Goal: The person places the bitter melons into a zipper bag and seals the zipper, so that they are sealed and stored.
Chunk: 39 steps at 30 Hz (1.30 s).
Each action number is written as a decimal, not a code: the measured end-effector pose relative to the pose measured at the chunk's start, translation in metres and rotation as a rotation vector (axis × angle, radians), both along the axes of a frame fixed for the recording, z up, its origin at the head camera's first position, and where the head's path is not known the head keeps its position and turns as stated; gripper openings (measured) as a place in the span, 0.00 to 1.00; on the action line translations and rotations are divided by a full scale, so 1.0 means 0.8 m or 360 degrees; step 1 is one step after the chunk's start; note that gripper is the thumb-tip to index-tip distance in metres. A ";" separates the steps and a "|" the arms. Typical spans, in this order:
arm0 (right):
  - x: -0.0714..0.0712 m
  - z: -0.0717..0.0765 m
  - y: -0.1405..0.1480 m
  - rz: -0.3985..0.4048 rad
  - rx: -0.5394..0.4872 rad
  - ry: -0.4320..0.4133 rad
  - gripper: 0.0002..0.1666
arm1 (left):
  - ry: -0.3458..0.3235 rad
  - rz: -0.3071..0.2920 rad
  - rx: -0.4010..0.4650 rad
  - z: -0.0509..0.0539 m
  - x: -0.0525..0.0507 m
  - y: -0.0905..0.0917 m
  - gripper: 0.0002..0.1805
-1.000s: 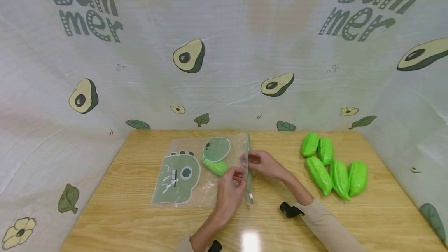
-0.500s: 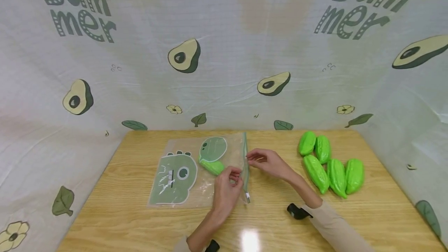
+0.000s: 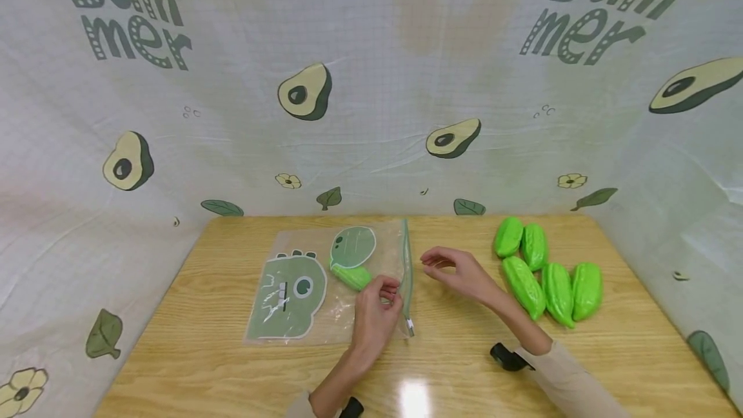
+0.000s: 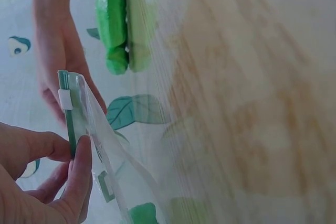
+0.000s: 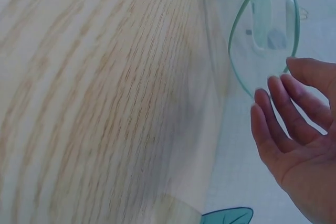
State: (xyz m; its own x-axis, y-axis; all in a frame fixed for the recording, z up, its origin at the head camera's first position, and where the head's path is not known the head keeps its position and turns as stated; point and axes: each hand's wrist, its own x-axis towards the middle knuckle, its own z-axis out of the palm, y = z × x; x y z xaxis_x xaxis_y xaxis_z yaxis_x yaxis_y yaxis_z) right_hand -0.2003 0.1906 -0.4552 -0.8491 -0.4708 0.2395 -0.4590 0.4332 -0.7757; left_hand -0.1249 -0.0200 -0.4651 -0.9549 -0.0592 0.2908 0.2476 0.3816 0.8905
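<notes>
A clear zip bag with a green dinosaur print lies on the table, one green fruit-like object inside it. My left hand pinches the bag's green-edged mouth between thumb and fingers; the left wrist view shows the green rim and its white slider above the fingertips. In the right wrist view the mouth gapes in a loop. To the right of the bag, my right hand is held apart from it with fingers bent loosely, holding nothing.
Several bright green ridged objects lie grouped on the right of the wooden table. A printed cloth stands behind the table and along both sides.
My right hand has let go of the bag's mouth and moved away to the right. The left hand keeps its pinch on the bag. The head view has shifted slightly.
</notes>
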 end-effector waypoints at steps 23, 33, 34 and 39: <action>0.022 0.007 0.037 -0.0227 0.0123 0.0335 0.12 | -0.0017 -0.0001 0.0007 0.002 0.002 0.000 0.10; 0.032 0.011 0.058 -0.0355 0.0193 0.0395 0.13 | 0.0008 0.0008 -0.0007 0.004 0.003 0.001 0.10; 0.033 0.011 0.060 -0.0368 0.0198 0.0395 0.13 | 0.0013 0.0007 -0.0009 0.004 0.003 0.001 0.10; 0.037 0.010 0.074 -0.0422 0.0221 0.0424 0.13 | 0.0037 0.0002 -0.0013 0.004 0.003 0.001 0.10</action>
State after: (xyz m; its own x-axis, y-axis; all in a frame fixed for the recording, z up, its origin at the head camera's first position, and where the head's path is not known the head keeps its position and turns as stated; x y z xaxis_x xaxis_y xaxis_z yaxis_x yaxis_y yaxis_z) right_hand -0.1708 0.2496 -0.4476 -0.8622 -0.2872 0.4173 -0.4945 0.6559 -0.5704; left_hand -0.1223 -0.0191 -0.4618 -0.9478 -0.0578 0.3136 0.2680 0.3890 0.8814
